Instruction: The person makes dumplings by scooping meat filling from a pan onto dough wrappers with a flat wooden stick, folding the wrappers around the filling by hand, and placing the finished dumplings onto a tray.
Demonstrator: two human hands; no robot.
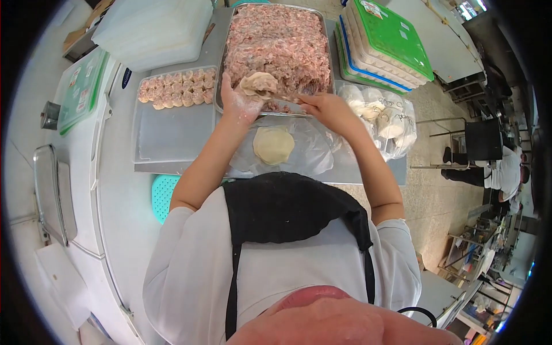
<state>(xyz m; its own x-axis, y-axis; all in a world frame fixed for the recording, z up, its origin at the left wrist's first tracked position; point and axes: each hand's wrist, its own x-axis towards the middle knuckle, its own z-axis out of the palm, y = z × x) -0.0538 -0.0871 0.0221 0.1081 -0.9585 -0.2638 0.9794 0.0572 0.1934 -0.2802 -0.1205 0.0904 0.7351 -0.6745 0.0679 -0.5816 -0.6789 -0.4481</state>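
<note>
Centrally, over the near end of a metal tray [332, 63] of minced meat [277, 46], the half-curled left hand [241, 106] supports a dough wrapper [257, 82] while the right hand [328, 108] closes around a slim tool [287, 98]; steady cupping and light, central pressing should keep the wrapper's edge clean. Around them lie green-lidded boxes [394, 29], a plastic tray [172, 135] bearing shaped dumplings [179, 87], a bag [390, 121] close beside the right forearm, and, between the forearms, a flat dough disc [273, 145] that a wrist could brush.

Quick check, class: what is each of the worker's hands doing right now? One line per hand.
Left hand: cupped, holding a dough wrapper.
Right hand: closed, holding a thin tool.
</note>
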